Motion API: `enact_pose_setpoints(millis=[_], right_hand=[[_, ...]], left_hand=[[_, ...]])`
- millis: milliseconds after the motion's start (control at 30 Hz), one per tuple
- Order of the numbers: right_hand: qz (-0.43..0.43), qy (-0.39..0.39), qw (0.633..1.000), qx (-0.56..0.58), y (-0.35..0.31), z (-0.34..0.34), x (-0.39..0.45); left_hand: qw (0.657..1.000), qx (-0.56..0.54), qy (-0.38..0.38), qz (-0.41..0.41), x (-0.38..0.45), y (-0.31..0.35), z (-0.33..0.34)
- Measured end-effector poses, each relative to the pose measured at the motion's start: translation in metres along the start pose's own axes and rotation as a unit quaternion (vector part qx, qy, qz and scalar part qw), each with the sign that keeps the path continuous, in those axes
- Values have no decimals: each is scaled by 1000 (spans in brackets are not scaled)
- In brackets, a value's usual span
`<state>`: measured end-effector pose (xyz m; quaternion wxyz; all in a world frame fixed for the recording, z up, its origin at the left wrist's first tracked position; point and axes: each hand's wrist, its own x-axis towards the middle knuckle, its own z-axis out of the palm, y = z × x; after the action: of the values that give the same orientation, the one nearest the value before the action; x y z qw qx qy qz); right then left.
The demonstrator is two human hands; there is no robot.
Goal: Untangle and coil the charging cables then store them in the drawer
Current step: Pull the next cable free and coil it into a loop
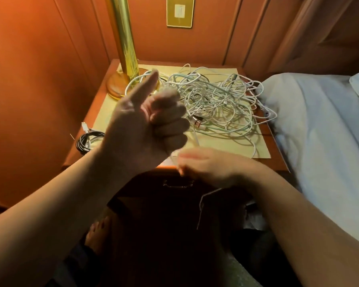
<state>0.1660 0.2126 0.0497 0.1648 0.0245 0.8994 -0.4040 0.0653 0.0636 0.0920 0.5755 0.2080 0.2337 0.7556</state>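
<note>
our left hand (151, 123) is clenched around a white cable (195, 139), right hand (203, 162) pinching its blurred tail. we'd wind even loops, easing it free of the tangle (214, 100) on the counter (278, 160).

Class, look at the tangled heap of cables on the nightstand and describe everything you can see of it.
The tangle of cables is a loose heap of thin, mostly white cords, a few pale green, looped over one another. It lies on a cream paper sheet on the nightstand, beside the brass lamp. A metal USB plug shows at its near edge. Some loops hang toward the bed.
</note>
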Motion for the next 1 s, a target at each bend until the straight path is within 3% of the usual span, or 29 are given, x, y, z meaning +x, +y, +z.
enact_pose_setpoints(millis=[100,167,267,333,400,500,633,700,900,1000], right_hand=[[33,-62,997,-12,-10,6,-6],[21,-14,999,-23,-16,2,-9],[-38,96,994,-15,-17,-6,-11],[-90,130,987,27,-18,-10,-14],[-149,162,973,72,-21,-12,-18],[-209,226,947,88,-22,-11,-22],[-212,322,923,17,-18,-8,-21],[-217,352,910,5,-15,-9,-22],[-212,420,882,19,-8,-14,-21],[-207,395,892,71,-2,-17,-17]], left_hand=[[982,-72,148,87,4,10,-9],[960,-72,234,136,7,14,-19],[949,-19,272,156,10,16,-28],[957,75,240,142,10,13,-29],[961,194,160,114,11,7,-27],[935,336,68,90,9,2,-27],[903,423,39,67,8,-4,-28],[898,437,33,45,9,-7,-28],[931,361,-11,-46,10,-10,-21],[939,332,-30,-83,9,-13,-18]])
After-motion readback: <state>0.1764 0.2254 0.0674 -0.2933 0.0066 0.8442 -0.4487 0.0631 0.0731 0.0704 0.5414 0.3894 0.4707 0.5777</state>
